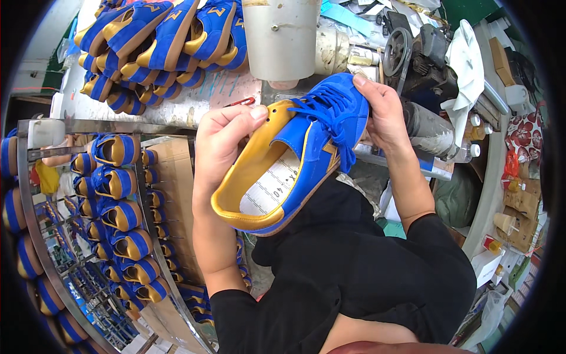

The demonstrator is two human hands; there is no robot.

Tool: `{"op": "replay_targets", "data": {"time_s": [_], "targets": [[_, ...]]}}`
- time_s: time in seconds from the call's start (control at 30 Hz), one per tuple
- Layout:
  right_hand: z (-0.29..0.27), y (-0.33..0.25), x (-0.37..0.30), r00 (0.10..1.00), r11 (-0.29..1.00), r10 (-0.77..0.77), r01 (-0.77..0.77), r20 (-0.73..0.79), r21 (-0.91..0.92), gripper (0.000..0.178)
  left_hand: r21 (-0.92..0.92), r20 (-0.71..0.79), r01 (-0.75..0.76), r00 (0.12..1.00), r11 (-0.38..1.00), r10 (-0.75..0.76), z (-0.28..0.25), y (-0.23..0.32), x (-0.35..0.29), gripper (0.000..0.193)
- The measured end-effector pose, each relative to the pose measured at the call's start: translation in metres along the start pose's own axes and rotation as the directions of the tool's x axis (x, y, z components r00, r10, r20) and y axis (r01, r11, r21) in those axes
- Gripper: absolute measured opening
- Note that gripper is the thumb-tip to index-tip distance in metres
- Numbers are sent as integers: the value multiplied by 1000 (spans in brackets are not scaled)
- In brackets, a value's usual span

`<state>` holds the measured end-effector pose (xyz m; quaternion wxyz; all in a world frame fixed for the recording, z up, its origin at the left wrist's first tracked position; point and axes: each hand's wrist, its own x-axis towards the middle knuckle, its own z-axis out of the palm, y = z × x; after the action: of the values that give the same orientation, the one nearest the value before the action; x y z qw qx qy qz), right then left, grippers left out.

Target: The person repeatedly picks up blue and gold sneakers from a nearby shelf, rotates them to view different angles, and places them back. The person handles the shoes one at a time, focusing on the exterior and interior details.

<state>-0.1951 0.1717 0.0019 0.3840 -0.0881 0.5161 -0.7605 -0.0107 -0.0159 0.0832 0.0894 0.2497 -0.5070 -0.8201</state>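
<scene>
I hold a blue suede sneaker (298, 154) with a yellow lining, blue laces and a tan sole in front of my chest, its opening facing me and a white insole showing inside. My left hand (223, 141) grips the yellow heel collar, thumb pressed on the rim. My right hand (384, 112) wraps around the toe end, fingers over the top of the laces. Both forearms come up from black sleeves.
A pile of matching blue and yellow sneakers (159, 41) lies on the workbench (194, 100) ahead. A metal rack (76, 194) at my left holds several more pairs. A grey machine cylinder (282, 36) hangs just above the shoe. Bottles, a white cloth (469, 62) and clutter fill the right side.
</scene>
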Motion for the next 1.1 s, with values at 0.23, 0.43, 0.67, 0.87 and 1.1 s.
{"op": "replay_targets", "data": {"time_s": [0.23,0.43,0.67,0.87,1.1], "targets": [[5,6,-7,999,999,15,-17,49,48,32,166,-35,-44,998,985,51,-14,-2,-13,18],[13,31,-22,995,994,-103,103,-16,41,36,632,-9,-209,961,746,277,-37,-28,-57,19],[19,59,-32,978,980,-193,196,-82,26,35,101,-158,-314,932,944,327,-80,-110,-132,95],[23,79,-40,981,978,-192,194,30,-71,42,52,-281,-368,886,928,368,-67,-142,-157,90],[41,111,-43,973,992,-116,125,198,-34,75,409,-156,-587,710,699,687,-80,-174,-176,97]]}}
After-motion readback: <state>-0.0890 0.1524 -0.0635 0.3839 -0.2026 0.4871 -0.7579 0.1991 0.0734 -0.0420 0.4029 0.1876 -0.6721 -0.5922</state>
